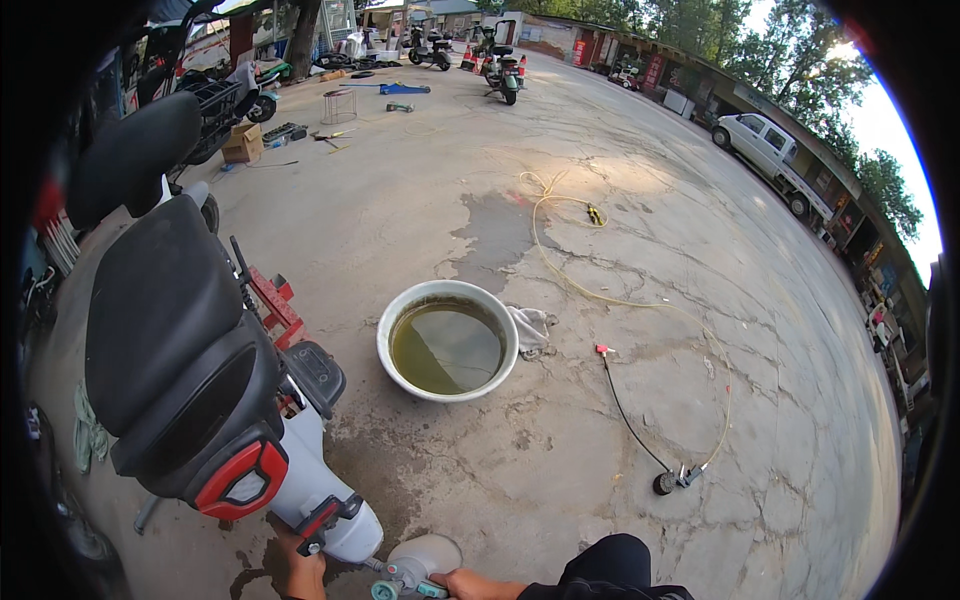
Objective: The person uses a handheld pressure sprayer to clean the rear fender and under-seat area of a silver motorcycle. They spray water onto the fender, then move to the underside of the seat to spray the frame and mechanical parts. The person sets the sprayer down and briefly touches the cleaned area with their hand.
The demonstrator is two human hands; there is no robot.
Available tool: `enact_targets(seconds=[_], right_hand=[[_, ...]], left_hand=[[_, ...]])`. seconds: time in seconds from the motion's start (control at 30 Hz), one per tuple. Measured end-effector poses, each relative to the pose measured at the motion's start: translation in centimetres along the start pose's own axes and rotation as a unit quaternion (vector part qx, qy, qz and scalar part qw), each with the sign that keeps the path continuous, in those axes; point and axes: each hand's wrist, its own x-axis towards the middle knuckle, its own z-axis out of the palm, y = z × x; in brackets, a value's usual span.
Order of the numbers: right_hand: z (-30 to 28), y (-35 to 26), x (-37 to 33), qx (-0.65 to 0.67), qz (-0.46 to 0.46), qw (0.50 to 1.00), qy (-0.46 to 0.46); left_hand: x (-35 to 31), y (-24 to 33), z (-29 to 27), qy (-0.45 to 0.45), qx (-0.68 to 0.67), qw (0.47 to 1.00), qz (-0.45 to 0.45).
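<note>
White-and-black scooter [215, 370], right hand [465, 584] closed around a teal-trimmed tool [406, 572], left hand [306, 574] by the rear mudguard [356, 537], grip unclear

Scooter [190, 380] left of basin [447, 292], rag [532, 328] just right.

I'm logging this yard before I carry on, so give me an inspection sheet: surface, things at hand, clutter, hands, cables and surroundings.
Surface: ground cracked, with dark patches near the scooter and beyond the basin.
Things at hand: scooter, its rear nearest; pale-and-teal object by its rear fender, kind unclear.
Clutter: basin of murky liquid; rag beside it; cardboard box farther off.
Hands: left hand near the fender, grip hidden; right hand at the pale-and-teal object, grip partly hidden.
Cables: yellow hose loosely curved across the ground.
Surroundings: white truck, parked scooters, low buildings, trees.
</note>
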Motion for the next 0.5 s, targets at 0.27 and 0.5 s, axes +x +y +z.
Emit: enact_targets(seconds=[0.27,0.5], right_hand=[[2.9,-7.3,-0.2,0.002,0.125,0.988,0.094],[4.8,-13.0,0.4,0.163,0.142,0.974,0.072]], left_hand=[[-0.7,0.6,2.4,-0.078,-0.085,0.993,0.036],[-1.2,0.6,3.0,-0.047,-0.133,0.989,-0.041]])
